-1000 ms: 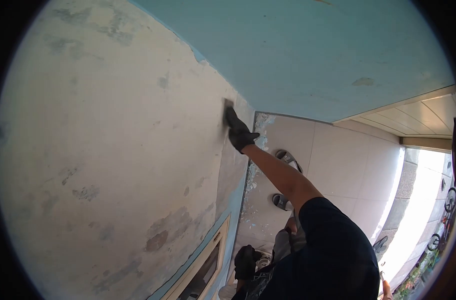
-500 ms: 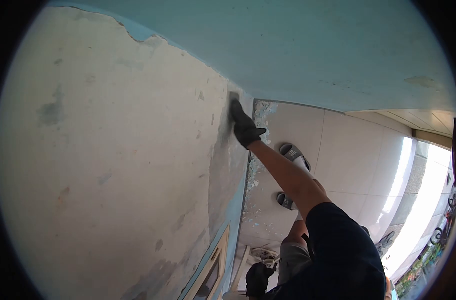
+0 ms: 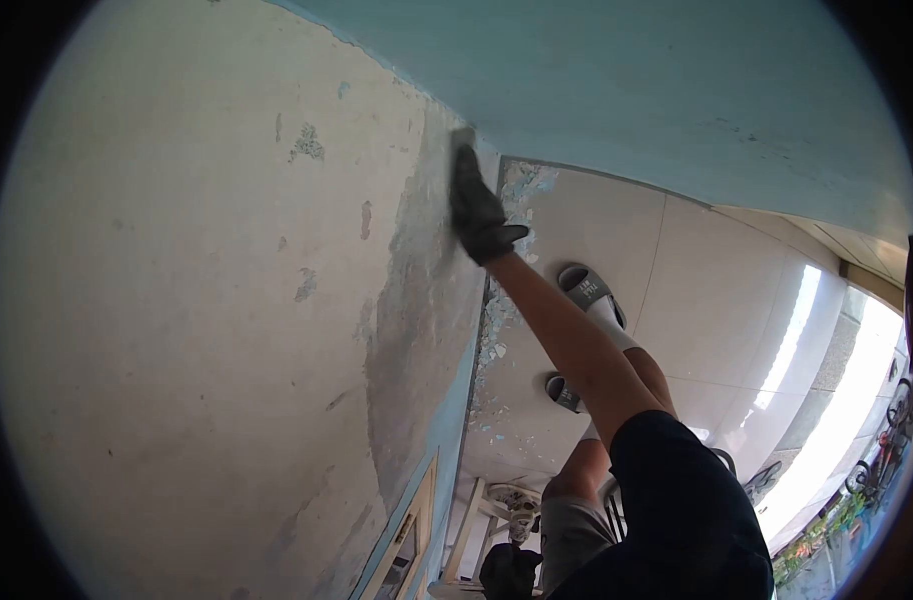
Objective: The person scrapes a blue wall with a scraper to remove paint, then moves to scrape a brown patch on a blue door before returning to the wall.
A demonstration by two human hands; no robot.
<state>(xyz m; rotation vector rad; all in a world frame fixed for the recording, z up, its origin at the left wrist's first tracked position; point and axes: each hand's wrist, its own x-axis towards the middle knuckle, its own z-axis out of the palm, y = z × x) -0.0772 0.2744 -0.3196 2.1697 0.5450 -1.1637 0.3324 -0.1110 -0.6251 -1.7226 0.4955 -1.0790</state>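
Observation:
My right hand [image 3: 477,215], in a black glove, presses a small flat scraper [image 3: 464,136] against the bare, patchy wall [image 3: 207,300], close to the edge of the remaining turquoise paint [image 3: 627,90]. The arm is stretched out straight from my dark sleeve [image 3: 677,510]. My left hand [image 3: 507,572], also gloved in black, hangs low by my hip at the bottom edge of the view; its fingers are partly cut off and its grip does not show.
Grey sandals [image 3: 589,290] on my feet stand on pale floor tiles [image 3: 717,300], with paint flakes [image 3: 492,340] along the foot of the wall. A cream window frame [image 3: 407,530] and a wooden stool [image 3: 482,520] lie below. Bicycles [image 3: 882,450] stand outside at right.
My right hand has slid the scraper along the wall toward the turquoise edge. The view has shifted, and my left hand has dropped lower in the frame.

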